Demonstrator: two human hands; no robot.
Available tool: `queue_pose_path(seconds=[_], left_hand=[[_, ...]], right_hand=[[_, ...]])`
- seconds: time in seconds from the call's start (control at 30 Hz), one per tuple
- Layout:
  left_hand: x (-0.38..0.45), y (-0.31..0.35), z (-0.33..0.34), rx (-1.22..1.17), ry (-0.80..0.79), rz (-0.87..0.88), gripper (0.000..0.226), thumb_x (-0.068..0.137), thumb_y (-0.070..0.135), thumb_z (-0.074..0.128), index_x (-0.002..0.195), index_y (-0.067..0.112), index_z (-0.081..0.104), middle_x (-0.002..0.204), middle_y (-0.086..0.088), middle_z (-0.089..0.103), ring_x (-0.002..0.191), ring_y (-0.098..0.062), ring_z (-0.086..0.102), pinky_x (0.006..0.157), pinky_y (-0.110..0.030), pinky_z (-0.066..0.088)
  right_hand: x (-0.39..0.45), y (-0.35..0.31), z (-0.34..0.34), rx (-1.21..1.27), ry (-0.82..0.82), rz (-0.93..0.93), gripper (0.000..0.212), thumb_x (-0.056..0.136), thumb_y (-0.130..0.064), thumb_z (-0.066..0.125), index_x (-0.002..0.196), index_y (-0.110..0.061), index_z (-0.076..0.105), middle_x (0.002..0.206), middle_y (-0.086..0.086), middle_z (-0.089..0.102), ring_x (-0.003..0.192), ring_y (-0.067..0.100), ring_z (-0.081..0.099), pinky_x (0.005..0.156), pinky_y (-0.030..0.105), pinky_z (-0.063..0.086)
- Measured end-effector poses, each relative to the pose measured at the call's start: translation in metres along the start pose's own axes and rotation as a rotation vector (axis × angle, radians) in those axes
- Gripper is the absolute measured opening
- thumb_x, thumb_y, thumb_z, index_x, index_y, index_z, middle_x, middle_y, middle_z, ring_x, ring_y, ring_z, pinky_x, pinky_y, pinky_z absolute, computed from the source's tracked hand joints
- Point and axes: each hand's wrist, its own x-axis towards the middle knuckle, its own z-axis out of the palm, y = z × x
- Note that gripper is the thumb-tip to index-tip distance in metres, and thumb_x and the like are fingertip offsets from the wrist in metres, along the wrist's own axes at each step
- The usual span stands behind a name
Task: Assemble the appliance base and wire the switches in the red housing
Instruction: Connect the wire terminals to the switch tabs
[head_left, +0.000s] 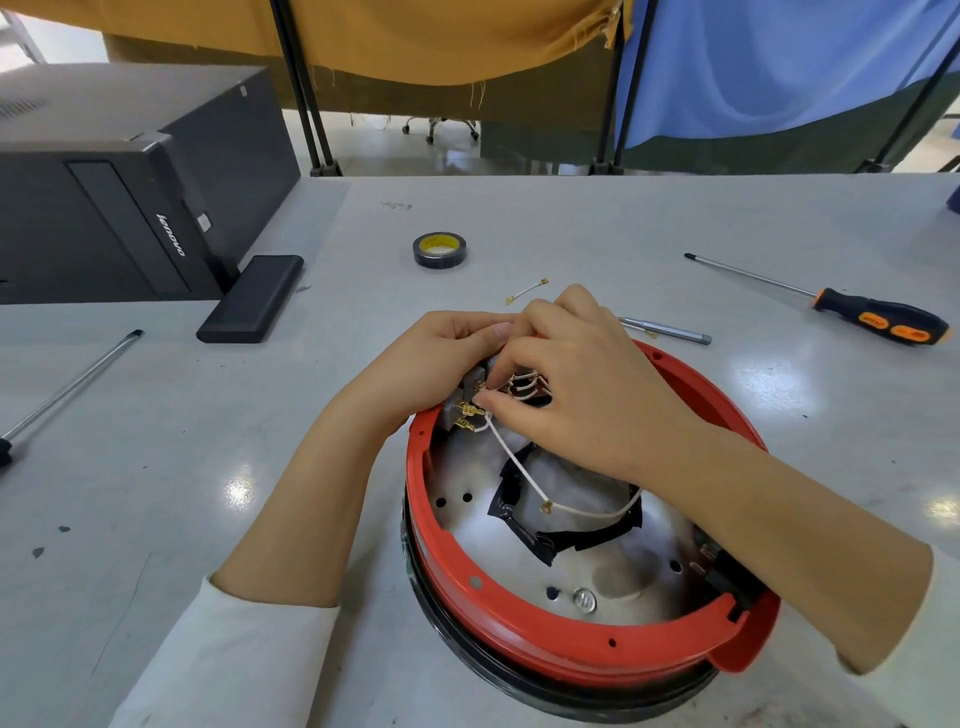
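Wiring the switch terminals at the far rim of the round red plastic housing (545, 657), which is sitting at the lower centre of the frame on the grey table (208, 467).

The left hand (441, 353) is curling around the grey switch blocks (457, 402), bracing them; the right hand (582, 384) is pinching a thin white wire (511, 460) at its brass connector (470, 410), fingertips closed tight. Judging by this, each connector is best pushed straight onto its tab while the switch is being held firm, never tugging the wire itself. One loose wire end (545, 508) is lying over the black-taped centre (524, 519), awaiting connection.
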Motion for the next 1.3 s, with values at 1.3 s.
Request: queue_pose_path(seconds=[1.3], left_hand=[[-0.0028,0.0048,0.0005,-0.036,-0.031,-0.066,0.025,0.099,0.029,0.049,0.109,0.031,0.072,0.115,-0.040,0.055,0.097,-0.045,0.058,0.096,-0.068,0.038]], right_hand=[[0.0021,-0.0050,0.0005,0.093,-0.099,0.161,0.007,0.081,-0.042,0.058,0.085,-0.038,0.062,0.074,-0.013,0.054,0.086,0.012,0.039,0.076,0.030,0.031]])
